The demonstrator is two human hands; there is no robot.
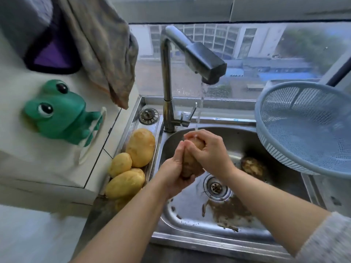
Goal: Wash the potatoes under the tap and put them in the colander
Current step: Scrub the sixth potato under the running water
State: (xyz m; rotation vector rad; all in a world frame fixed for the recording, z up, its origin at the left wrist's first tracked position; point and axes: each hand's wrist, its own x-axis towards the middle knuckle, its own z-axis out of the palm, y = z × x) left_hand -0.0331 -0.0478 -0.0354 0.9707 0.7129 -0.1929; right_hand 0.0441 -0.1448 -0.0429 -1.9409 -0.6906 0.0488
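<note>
Both my hands hold one brown potato over the steel sink, under the running tap. My left hand cups it from below and the left. My right hand grips its top, where the water stream lands. Several yellow potatoes lie on the sink's left ledge. A pale blue colander stands tilted at the right of the sink, with nothing in it.
A brown scrubbing pad lies in the basin near the drain, with muddy water below it. A green frog holder is on the white wall at left, under a hanging grey cloth. A sink plug rests by the tap base.
</note>
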